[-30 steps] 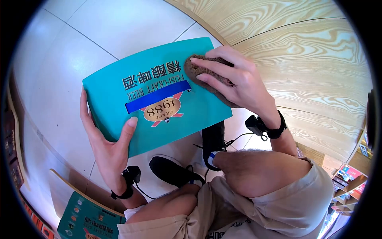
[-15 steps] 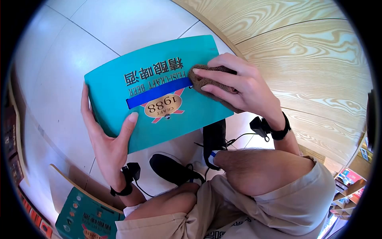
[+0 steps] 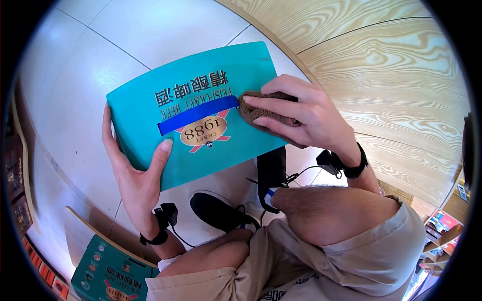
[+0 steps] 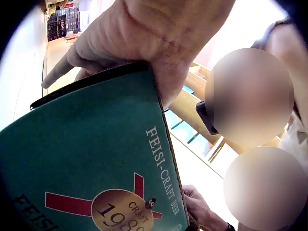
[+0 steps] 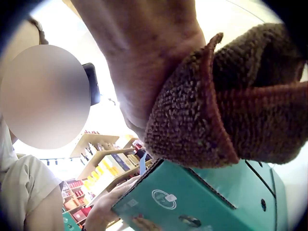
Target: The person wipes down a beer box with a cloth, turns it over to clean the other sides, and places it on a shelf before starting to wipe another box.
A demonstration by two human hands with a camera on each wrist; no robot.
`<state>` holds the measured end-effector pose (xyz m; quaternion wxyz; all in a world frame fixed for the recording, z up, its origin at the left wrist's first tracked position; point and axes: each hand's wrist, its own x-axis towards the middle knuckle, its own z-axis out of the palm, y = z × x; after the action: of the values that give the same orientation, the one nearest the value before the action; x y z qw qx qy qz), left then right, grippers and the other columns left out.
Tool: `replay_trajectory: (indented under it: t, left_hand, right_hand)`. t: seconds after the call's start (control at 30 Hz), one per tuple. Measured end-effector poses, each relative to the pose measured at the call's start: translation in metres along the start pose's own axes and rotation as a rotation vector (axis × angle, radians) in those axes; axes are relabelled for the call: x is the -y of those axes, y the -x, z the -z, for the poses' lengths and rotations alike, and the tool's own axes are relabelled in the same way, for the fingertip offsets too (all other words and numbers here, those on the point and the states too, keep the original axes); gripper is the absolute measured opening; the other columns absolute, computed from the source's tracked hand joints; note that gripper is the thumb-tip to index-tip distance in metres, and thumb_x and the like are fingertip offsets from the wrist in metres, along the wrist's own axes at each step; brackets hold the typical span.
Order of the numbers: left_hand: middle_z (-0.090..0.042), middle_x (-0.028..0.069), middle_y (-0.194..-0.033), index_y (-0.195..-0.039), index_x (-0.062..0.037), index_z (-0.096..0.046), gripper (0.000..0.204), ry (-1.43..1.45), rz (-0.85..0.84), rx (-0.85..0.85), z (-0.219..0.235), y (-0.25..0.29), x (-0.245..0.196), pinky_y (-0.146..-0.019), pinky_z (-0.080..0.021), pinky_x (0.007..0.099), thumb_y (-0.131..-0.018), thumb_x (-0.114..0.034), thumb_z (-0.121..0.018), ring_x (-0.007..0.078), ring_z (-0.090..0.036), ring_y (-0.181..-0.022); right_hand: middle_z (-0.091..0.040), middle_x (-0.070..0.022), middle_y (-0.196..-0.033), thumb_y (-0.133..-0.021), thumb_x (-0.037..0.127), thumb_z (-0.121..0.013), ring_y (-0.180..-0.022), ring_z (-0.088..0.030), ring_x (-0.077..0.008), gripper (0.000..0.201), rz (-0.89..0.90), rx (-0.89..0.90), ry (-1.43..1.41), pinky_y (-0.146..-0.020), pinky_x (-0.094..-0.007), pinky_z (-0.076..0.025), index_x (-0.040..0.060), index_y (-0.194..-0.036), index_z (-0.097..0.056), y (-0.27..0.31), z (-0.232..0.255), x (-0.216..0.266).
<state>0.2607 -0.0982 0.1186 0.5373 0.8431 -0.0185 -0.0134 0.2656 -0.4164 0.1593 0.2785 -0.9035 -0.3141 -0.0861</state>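
A teal cardboard box (image 3: pixel 221 160) with a blue strap (image 3: pixel 198 115) and printed lettering is held above the floor in the head view. My left hand (image 3: pixel 133 173) grips its left end, thumb on the printed face and fingers along the side. My right hand (image 3: pixel 314 113) holds a folded brown cloth (image 3: pixel 256 113) against the face near the right end of the strap. In the left wrist view the left hand (image 4: pixel 159 33) lies over the box's edge (image 4: pixel 91 139). The right wrist view shows the brown cloth (image 5: pixel 187 115) over the box's corner (image 5: pixel 192 192).
Another teal box (image 3: pixel 108 273) stands at the lower left by a curved board. A wood-grain surface (image 3: pixel 386 80) fills the upper right. Black shoes (image 3: pixel 213 210) rest on the tiled floor (image 3: pixel 95 55) below. Shelves with goods (image 3: pixel 442 236) stand at the lower right.
My right hand and the cloth have moved down the box's face, from near its upper right corner to beside the strap's right end. The left hand keeps its grip.
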Motion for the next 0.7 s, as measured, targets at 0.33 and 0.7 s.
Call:
replay_trajectory:
  t: [0.33, 0.7]
  left_hand:
    - [-0.034, 0.02, -0.166, -0.167, -0.0113, -0.025, 0.099, -0.011, 0.002, 0.0, 0.0, 0.0, 0.0, -0.12, -0.038, 0.048, -0.089, -0.03, -0.084, 0.0349, -0.038, -0.149]
    - [-0.034, 0.0206, -0.165, -0.167, -0.0111, -0.025, 0.1, 0.026, 0.006, 0.007, 0.001, 0.0, 0.002, -0.12, -0.039, 0.0485, -0.089, -0.03, -0.084, 0.0349, -0.039, -0.149]
  right_hand:
    - [-0.066, -0.0052, -0.1, -0.085, 0.019, -0.084, -0.08, -0.067, -0.0234, 0.03, -0.005, 0.073, -0.047, -0.065, -0.0356, -0.056, 0.0063, -0.112, -0.078, 0.008, 0.004, 0.007]
    - [-0.067, -0.0028, -0.097, -0.082, 0.017, -0.085, -0.079, -0.067, -0.0197, 0.031, 0.014, 0.083, -0.103, -0.06, -0.0343, -0.053, 0.0073, -0.111, -0.079, 0.014, 0.002, 0.009]
